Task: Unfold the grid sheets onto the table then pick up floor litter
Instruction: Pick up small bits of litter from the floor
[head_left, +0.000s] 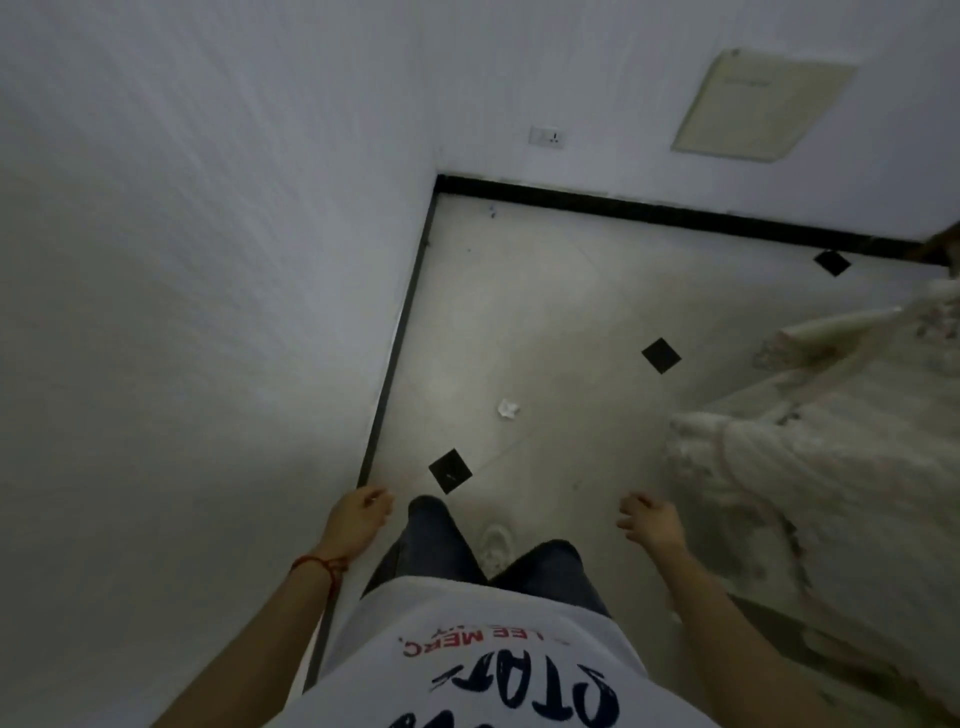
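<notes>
a white wall (182, 312) fills the left side, meeting the pale floor (519, 312) at a dark skirting strip (400, 332). the left hand (358, 519) hangs beside that strip with a red thread band (319, 564) on its wrist; its fingers (382, 501) are loosely curled and hold nothing. just past those fingertips, toward the far wall, sits a black diamond tile (450, 471). further ahead of the fingers, between the two hands' lines and well apart from both, a small crumpled white scrap of litter (508, 408) lies on the floor. below the hands show dark trouser legs (436, 535), a pale shoe (493, 545) and a white printed shirt (493, 665). the right hand (649, 522) hangs with fingers (631, 506) relaxed, slightly spread, gripping nothing. to the right of those fingers, a pale patterned cloth (831, 441) drapes down, near but not touching. the grid sheets cannot be told apart here.
</notes>
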